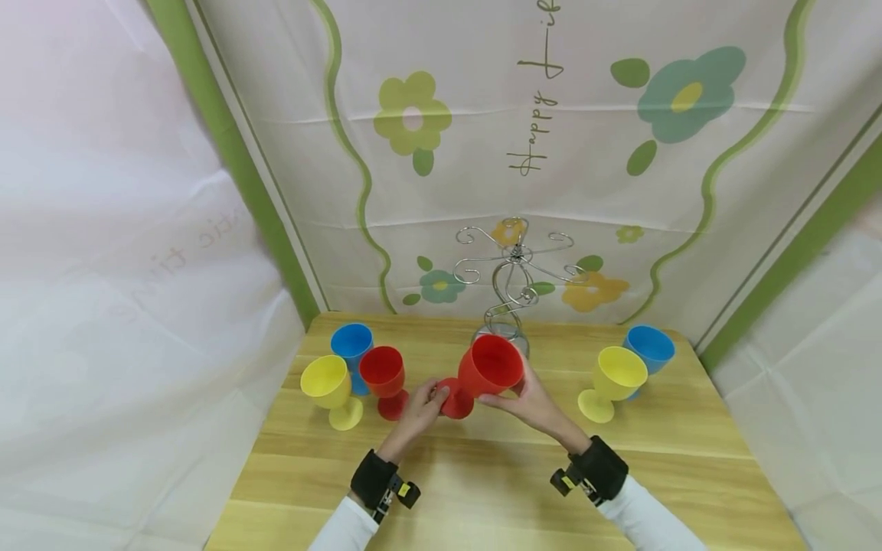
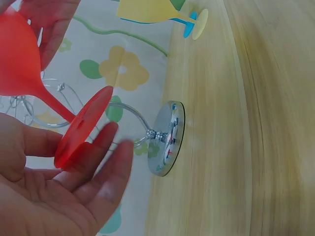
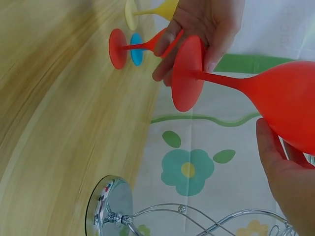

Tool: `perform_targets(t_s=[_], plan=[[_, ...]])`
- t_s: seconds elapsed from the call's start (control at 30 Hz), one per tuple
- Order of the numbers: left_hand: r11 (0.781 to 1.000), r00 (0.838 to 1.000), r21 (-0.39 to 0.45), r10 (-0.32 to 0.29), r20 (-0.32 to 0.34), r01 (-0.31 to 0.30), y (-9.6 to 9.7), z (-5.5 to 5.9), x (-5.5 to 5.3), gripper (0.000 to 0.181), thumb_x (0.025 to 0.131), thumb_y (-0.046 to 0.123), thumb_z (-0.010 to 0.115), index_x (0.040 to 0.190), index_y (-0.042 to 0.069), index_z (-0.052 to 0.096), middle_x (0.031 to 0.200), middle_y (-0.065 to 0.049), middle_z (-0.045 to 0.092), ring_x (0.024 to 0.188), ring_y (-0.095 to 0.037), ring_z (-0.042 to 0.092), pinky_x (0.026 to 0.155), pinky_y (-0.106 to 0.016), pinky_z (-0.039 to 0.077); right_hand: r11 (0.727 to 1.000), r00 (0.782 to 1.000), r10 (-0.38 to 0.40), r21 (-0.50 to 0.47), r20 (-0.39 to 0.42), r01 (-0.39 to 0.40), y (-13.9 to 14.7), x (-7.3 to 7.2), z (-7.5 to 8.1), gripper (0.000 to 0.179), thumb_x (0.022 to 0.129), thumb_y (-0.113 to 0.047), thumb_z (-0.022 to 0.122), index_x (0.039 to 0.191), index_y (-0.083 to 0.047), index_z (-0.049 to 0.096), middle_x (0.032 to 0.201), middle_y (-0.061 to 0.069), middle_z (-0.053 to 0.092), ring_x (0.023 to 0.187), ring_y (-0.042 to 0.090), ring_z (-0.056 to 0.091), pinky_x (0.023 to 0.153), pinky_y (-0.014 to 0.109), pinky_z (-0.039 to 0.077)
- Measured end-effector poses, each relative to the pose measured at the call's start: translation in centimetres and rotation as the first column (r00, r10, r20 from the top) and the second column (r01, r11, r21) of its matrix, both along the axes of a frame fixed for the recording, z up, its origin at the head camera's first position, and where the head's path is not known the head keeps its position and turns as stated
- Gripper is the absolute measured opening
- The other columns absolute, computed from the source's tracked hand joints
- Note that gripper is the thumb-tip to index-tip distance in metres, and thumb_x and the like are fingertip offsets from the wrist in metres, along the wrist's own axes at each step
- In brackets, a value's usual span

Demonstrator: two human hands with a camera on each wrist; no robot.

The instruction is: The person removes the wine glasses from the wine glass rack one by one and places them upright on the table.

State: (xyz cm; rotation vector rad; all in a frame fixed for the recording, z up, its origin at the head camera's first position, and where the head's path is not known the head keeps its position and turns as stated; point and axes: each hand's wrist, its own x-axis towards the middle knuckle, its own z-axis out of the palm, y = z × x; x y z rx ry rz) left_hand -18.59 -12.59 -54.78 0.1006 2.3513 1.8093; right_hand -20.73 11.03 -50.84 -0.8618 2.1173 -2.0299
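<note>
Both hands hold one red goblet (image 1: 488, 371) above the table, tilted with its bowl toward the right. The left hand (image 1: 420, 412) pinches the rim of its round foot (image 2: 84, 129) between thumb and fingers. Around the bowl (image 3: 290, 101) curl the fingers and thumb of the right hand (image 1: 532, 403). A second red goblet (image 1: 383, 373) stands upright just left of the left hand. Behind the held goblet is a silver wire rack (image 1: 506, 295) with curled arms and a round mirrored base (image 2: 167, 137); no goblet hangs on it.
On the left of the wooden table (image 1: 482, 490) stand a yellow goblet (image 1: 327, 383) and a blue goblet (image 1: 352, 342). Another yellow goblet (image 1: 618, 375) and blue goblet (image 1: 649, 348) are at the right. A flowered cloth (image 1: 441, 191) hangs along the table's back edge.
</note>
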Motion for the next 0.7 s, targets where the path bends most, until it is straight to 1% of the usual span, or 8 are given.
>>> perform_targets(t_s=[0.07, 0.13, 0.2, 0.23, 0.33, 0.47, 0.53, 0.7], plan=[[0.998, 1.0, -0.066, -0.011, -0.014, 0.01, 0.0, 0.1, 0.0, 0.03, 0.109, 0.021, 0.047, 0.125, 0.0, 0.062, 0.106, -0.021, 0.068, 0.093, -0.027, 0.063, 0.078, -0.035, 0.052, 1.0, 1.0, -0.002, -0.008, -0.002, 0.002, 0.1, -0.1, 0.0, 0.082, 0.085, -0.002, 0.08, 0.151, -0.004, 0.032, 0.148, 0.021, 0.048, 0.127, 0.007, 0.054, 0.095, 0.026, 0.058], [0.994, 0.999, -0.109, -0.033, -0.037, 0.029, -0.1, 0.2, 0.1, 0.036, 0.11, 0.023, 0.045, 0.134, 0.0, 0.059, 0.123, -0.025, 0.066, 0.113, -0.037, 0.063, 0.09, -0.044, 0.055, 1.0, 1.0, -0.008, -0.014, 0.0, 0.008, 0.4, -0.2, 0.1, 0.082, 0.085, -0.002, 0.08, 0.151, -0.005, 0.032, 0.147, 0.015, 0.05, 0.127, 0.006, 0.054, 0.094, 0.027, 0.059], [0.989, 0.997, -0.148, -0.041, -0.064, 0.032, 0.0, 0.2, 0.2, 0.042, 0.11, 0.024, 0.044, 0.143, 0.001, 0.053, 0.143, -0.024, 0.057, 0.136, -0.043, 0.052, 0.107, -0.056, 0.049, 1.0, 1.0, -0.024, -0.011, -0.002, 0.024, 0.7, -0.4, 0.4, 0.082, 0.085, -0.002, 0.08, 0.152, -0.006, 0.032, 0.145, 0.006, 0.052, 0.127, 0.006, 0.054, 0.094, 0.027, 0.059], [0.984, 0.996, -0.174, -0.043, -0.083, 0.028, 0.1, 0.2, 0.2, 0.044, 0.111, 0.025, 0.044, 0.148, 0.001, 0.05, 0.151, -0.024, 0.052, 0.142, -0.044, 0.045, 0.112, -0.06, 0.044, 0.999, 0.999, -0.039, -0.007, -0.004, 0.038, 0.9, -0.6, 0.6, 0.083, 0.085, -0.002, 0.08, 0.152, -0.006, 0.032, 0.145, 0.001, 0.052, 0.127, 0.006, 0.054, 0.094, 0.027, 0.058], [0.973, 0.985, -0.229, -0.043, -0.168, 0.003, 0.3, 0.0, 0.5, 0.048, 0.11, 0.022, 0.044, 0.152, -0.001, 0.043, 0.157, -0.026, 0.043, 0.148, -0.049, 0.034, 0.118, -0.068, 0.032, 0.996, 0.996, -0.092, -0.007, -0.022, 0.092, 1.9, -1.2, 1.6, 0.085, 0.083, 0.001, 0.08, 0.153, -0.007, 0.032, 0.141, -0.007, 0.053, 0.125, 0.006, 0.055, 0.094, 0.026, 0.058], [0.954, 0.962, -0.296, -0.032, -0.272, -0.052, 0.6, -0.2, 1.0, 0.048, 0.108, 0.019, 0.047, 0.151, -0.004, 0.042, 0.158, -0.029, 0.038, 0.151, -0.053, 0.023, 0.118, -0.076, 0.022, 0.982, 0.979, -0.191, -0.024, -0.072, 0.19, 4.0, -2.2, 3.7, 0.088, 0.081, 0.009, 0.078, 0.154, -0.009, 0.033, 0.14, -0.01, 0.053, 0.124, 0.009, 0.055, 0.092, 0.022, 0.059], [0.948, 0.956, -0.312, -0.031, -0.29, -0.064, 0.6, -0.3, 1.3, 0.049, 0.108, 0.019, 0.048, 0.151, -0.005, 0.042, 0.158, -0.031, 0.037, 0.151, -0.054, 0.022, 0.117, -0.077, 0.021, 0.973, 0.967, -0.231, -0.018, -0.111, 0.23, 5.4, -2.6, 4.9, 0.089, 0.08, 0.012, 0.078, 0.154, -0.009, 0.034, 0.141, -0.011, 0.053, 0.125, 0.011, 0.054, 0.091, 0.019, 0.058], [0.946, 0.963, -0.314, -0.014, -0.267, -0.073, 0.5, -0.3, 1.6, 0.051, 0.108, 0.023, 0.05, 0.151, -0.003, 0.042, 0.16, -0.029, 0.037, 0.152, -0.052, 0.023, 0.119, -0.074, 0.02, 0.961, 0.939, -0.27, -0.009, -0.212, 0.275, 8.4, -2.9, 7.3, 0.088, 0.077, 0.017, 0.077, 0.152, -0.002, 0.036, 0.14, -0.01, 0.054, 0.124, 0.012, 0.054, 0.09, 0.015, 0.057]])
